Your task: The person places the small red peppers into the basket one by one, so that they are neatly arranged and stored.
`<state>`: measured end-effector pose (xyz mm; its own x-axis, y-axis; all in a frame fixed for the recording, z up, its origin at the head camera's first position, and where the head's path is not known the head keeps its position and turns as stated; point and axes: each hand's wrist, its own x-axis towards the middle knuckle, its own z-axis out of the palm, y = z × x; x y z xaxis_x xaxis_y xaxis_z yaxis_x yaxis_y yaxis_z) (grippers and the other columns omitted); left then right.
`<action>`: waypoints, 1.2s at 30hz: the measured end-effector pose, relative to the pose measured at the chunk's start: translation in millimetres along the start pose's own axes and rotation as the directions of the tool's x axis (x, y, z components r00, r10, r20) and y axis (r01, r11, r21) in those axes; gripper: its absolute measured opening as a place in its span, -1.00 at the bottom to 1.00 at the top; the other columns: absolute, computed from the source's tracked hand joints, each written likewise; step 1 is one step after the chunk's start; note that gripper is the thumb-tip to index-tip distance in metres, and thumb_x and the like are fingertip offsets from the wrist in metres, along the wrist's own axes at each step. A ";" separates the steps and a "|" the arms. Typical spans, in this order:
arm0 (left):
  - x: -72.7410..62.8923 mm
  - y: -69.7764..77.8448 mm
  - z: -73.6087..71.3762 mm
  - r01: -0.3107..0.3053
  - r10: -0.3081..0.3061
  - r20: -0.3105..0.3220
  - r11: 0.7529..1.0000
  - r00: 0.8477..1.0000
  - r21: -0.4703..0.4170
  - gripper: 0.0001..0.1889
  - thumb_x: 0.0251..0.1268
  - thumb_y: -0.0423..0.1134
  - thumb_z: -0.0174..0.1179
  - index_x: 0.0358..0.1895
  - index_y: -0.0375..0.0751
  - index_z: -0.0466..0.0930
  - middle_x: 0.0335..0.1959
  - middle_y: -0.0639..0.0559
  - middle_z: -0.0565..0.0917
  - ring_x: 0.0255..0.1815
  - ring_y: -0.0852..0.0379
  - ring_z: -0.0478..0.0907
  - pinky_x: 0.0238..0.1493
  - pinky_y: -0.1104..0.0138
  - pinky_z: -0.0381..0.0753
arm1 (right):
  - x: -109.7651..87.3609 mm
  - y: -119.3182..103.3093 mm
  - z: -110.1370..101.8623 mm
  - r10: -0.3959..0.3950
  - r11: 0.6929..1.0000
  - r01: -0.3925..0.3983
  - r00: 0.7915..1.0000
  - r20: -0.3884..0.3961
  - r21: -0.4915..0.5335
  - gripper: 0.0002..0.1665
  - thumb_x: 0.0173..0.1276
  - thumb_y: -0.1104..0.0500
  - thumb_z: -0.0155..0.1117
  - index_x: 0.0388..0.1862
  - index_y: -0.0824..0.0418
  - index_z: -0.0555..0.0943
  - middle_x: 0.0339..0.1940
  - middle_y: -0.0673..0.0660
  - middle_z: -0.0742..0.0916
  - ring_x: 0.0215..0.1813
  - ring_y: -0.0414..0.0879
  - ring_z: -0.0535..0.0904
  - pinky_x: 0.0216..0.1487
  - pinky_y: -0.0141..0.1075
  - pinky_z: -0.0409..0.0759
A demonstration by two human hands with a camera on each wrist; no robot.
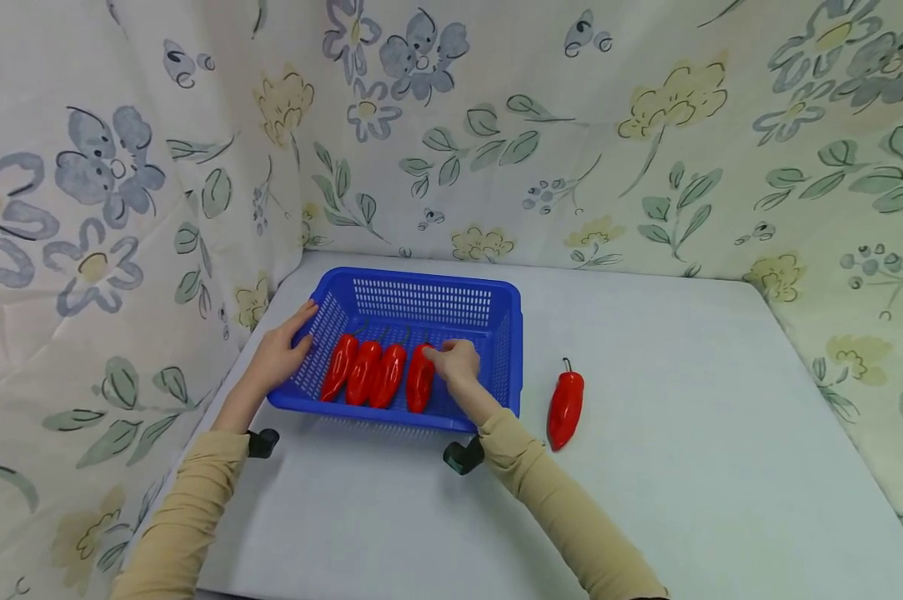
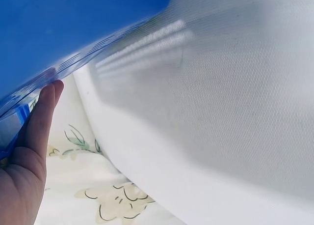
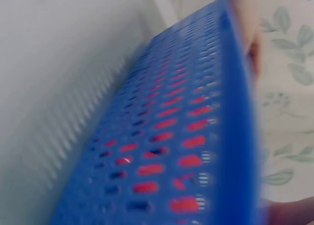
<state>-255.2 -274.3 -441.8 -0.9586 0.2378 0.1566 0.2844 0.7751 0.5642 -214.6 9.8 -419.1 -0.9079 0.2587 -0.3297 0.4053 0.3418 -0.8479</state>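
A blue plastic basket (image 1: 439, 279) with slotted walls stands on the white table. Inside it several red peppers lie side by side, three of them close together, such as the leftmost pepper (image 1: 339, 367). My right hand (image 1: 457, 364) reaches over the near rim and pinches the upper end of the rightmost red pepper (image 1: 419, 385) in the basket. At the basket's left end, my left hand (image 1: 278, 354) rests against the rim with fairly straight fingers; the left wrist view shows fingers (image 2: 44, 112) along the basket's outer side. The right fingertips are mostly hidden in the right wrist view.
Another red pepper (image 1: 566, 408) lies on the table to the right of the basket, its stem pointing away. The white table (image 1: 691, 433) extends further right. A flowered curtain (image 1: 571, 142) hangs along the back and both sides.
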 end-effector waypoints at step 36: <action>-0.8 0.0 -0.9 -0.003 0.003 -0.001 1.000 1.000 0.017 -0.44 0.37 -0.38 -0.05 0.44 -0.24 0.16 0.50 -0.15 0.14 0.41 -0.35 0.17 0.35 -0.22 0.17 | -30.3 30.5 -185.0 -0.154 0.985 0.148 0.985 0.074 0.084 -0.25 0.40 -0.04 0.10 0.45 0.26 0.20 0.40 0.24 0.43 0.38 0.10 0.40 0.40 -0.11 0.35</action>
<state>-254.5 -274.9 -441.2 -0.9579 0.2392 0.1589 0.2871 0.7843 0.5499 -155.0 179.5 -358.2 -0.9649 0.1353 -0.2250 0.2563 0.2989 -0.9192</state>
